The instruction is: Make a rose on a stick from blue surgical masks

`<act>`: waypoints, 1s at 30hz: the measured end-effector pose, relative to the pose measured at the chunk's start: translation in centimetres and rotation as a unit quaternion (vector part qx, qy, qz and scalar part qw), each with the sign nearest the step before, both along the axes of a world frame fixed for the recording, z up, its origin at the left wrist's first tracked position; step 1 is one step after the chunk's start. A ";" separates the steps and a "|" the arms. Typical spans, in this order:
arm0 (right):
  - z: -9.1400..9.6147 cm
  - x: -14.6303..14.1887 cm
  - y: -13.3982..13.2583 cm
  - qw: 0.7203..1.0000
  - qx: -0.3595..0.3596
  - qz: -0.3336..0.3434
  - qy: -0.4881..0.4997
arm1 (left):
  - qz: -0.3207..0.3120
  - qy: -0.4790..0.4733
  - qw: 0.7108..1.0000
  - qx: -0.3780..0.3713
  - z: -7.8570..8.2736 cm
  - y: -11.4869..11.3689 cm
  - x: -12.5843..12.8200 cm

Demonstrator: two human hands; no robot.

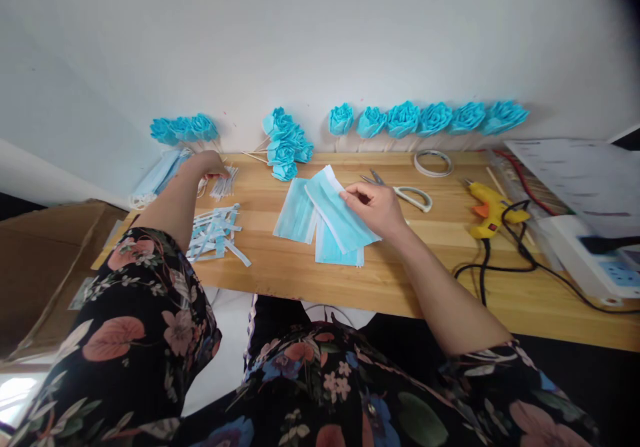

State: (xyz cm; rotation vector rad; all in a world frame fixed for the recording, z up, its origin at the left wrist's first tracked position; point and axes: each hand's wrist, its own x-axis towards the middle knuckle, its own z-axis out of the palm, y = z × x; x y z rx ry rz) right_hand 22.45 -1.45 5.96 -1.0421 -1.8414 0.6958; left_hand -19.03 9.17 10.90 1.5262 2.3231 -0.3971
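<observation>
My right hand [379,206] pinches a light blue face mask [336,210] and holds it slightly raised and tilted over two more flat masks [296,216] on the wooden table [400,274]. My left hand [210,164] reaches to the far left, fingers closed over a small bundle of white strips [225,184] next to a stack of masks [159,175]. A heap of cut blue and white strips [216,234] lies below that forearm.
Blue fabric roses [430,118] line the wall, with more clusters at left [185,128] and centre [286,144]. White-handled scissors [407,192], a tape roll [433,162], a yellow glue gun [490,208] with black cable, a power strip [595,260] and papers [585,174] lie at right.
</observation>
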 end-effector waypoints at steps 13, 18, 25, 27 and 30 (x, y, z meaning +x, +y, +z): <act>0.5 0.3 0.2 0.971 -0.129 -0.003 0.200 | -0.198 -0.394 0.874 0.205 1.4 -9.1 13.1; 0.8 0.2 0.1 0.927 -0.220 0.010 0.303 | -0.143 -0.642 0.739 0.142 -2.7 -11.5 19.2; 0.3 0.2 0.6 0.930 -0.217 -0.020 0.295 | 0.024 -0.770 0.611 0.180 -4.5 -12.0 21.7; 0.2 0.2 0.8 0.944 -0.196 -0.044 0.261 | 0.035 -0.731 0.639 0.236 -4.3 -11.8 20.8; 0.1 0.1 0.8 0.956 -0.180 -0.045 0.225 | 0.016 -0.682 0.676 0.279 -3.7 -11.9 19.7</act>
